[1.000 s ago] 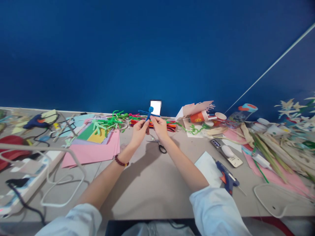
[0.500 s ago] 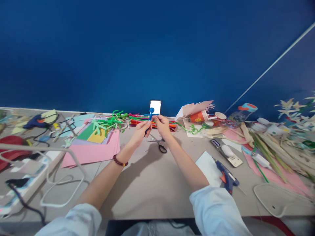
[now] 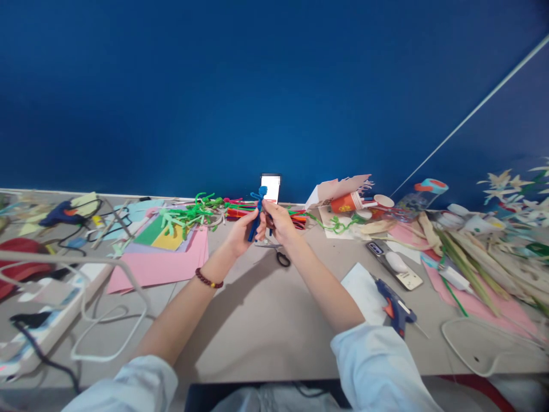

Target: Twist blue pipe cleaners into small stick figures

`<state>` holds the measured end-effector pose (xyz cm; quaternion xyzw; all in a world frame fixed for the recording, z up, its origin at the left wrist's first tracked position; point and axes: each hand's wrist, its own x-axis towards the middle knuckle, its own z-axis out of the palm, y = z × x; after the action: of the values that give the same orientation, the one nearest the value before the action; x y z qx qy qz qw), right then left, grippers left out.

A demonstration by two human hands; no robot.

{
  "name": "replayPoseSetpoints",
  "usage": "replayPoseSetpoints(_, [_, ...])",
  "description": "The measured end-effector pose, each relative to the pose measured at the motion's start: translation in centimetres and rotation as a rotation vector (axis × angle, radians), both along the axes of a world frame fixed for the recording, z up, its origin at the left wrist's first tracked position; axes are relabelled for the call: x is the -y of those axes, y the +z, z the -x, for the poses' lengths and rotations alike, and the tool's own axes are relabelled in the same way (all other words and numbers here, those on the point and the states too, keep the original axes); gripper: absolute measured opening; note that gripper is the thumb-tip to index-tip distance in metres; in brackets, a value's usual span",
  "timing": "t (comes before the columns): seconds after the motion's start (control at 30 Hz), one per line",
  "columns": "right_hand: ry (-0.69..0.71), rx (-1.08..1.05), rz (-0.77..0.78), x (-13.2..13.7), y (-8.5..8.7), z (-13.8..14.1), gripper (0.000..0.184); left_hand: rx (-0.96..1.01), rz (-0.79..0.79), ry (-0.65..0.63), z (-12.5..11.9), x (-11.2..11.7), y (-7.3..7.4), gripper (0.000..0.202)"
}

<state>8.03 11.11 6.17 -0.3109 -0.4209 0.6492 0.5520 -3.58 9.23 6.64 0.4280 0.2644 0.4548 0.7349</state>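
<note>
A small blue pipe-cleaner figure (image 3: 261, 194) with a rounded top is held up between both hands above the table. My left hand (image 3: 246, 230) is closed round its lower part, and blue strands stick out below the fingers. Fingers of my right hand (image 3: 279, 220) pinch the figure just under its top from the right. Beneath the hands lie black-handled scissors (image 3: 283, 259), partly hidden. A lit phone screen (image 3: 271, 186) stands against the wall right behind the figure.
Several coloured pipe cleaners (image 3: 295, 217) lie behind the hands, with green ones (image 3: 199, 210) to the left. Pink paper sheets (image 3: 158, 266) are at left, near a white power strip (image 3: 55, 320). On the right are a glue gun (image 3: 397, 309), a phone (image 3: 394, 266) and paper cups (image 3: 346, 202).
The figure's side arms, spread out earlier, no longer stick out sideways. My right hand has moved left, close against my left hand, and the figure has tilted a little.
</note>
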Motion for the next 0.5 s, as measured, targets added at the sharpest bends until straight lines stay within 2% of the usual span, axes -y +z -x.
replayPoseSetpoints(0.13, [-0.248, 0.160, -0.099, 0.0, -0.2, 0.3, 0.029, -0.270, -0.273, 0.388, -0.3, -0.3, -0.7, 0.024])
replayPoseSetpoints(0.2, [-0.339, 0.233, -0.160, -0.1, -0.4, 0.3, 0.028, -0.350, -0.379, 0.499, -0.4, -0.4, -1.0, 0.023])
replayPoseSetpoints(0.33, [-0.411, 0.365, -0.319, 0.0, -0.8, 0.5, 0.025, -0.418, -0.470, 0.534, -0.4, -0.2, -1.2, 0.024])
replayPoseSetpoints(0.5, [-0.499, 0.485, -0.507, 0.3, -1.1, 0.7, 0.024, -0.424, -0.468, 0.535, -0.3, 0.0, -0.7, 0.028])
